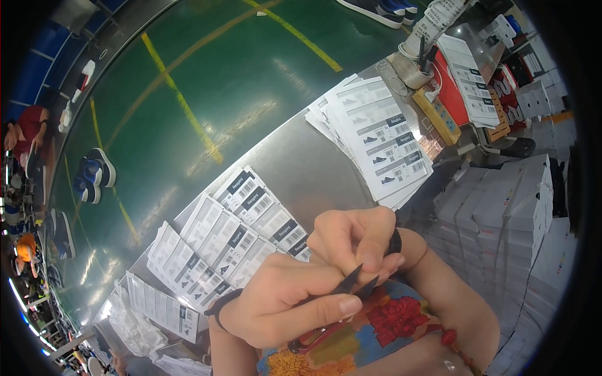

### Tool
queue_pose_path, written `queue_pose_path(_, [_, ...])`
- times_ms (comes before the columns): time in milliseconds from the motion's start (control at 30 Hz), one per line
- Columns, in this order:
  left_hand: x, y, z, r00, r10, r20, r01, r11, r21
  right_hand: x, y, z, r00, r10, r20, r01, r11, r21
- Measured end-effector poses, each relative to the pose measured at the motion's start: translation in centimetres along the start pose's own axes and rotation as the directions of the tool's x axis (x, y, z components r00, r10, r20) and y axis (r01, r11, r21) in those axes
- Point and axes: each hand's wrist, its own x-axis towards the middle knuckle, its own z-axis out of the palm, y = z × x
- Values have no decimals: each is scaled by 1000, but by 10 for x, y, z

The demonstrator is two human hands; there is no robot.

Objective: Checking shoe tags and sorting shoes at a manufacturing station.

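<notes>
My left hand [285, 301] and my right hand [351, 238] meet close to my body, just off the table's near edge. A small dark piece with two pointed tips [348, 281] sticks out between the left thumb and forefinger; its kind is unclear. The right hand's fingers are curled in a pinch against these tips, and what lies inside them is hidden. Beyond the left hand, printed label sheets [235, 241] with small shoe pictures and barcodes lie fanned in overlapping stacks. Beyond my right hand is a larger stack of similar sheets [382, 138].
The metal table [301, 163] borders a green conveyor belt [232, 69] with yellow lines. Dark shoes [94, 175] rest on the belt. A power strip [437, 117] and a pen holder [411, 67] stand at the right. White boxes [495, 200] are piled beside me.
</notes>
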Motion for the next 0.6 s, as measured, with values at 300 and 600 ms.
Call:
queue_pose_path(300, [-3,-4,-2,998,4,56,-3,1000,-17,-1,-2,2,998,49,-39,-48,999,12])
queue_pose_path(600, [-3,-12,-5,981,133,141,-137,990,19,2,1,1,998,32,49,-32,999,-7])
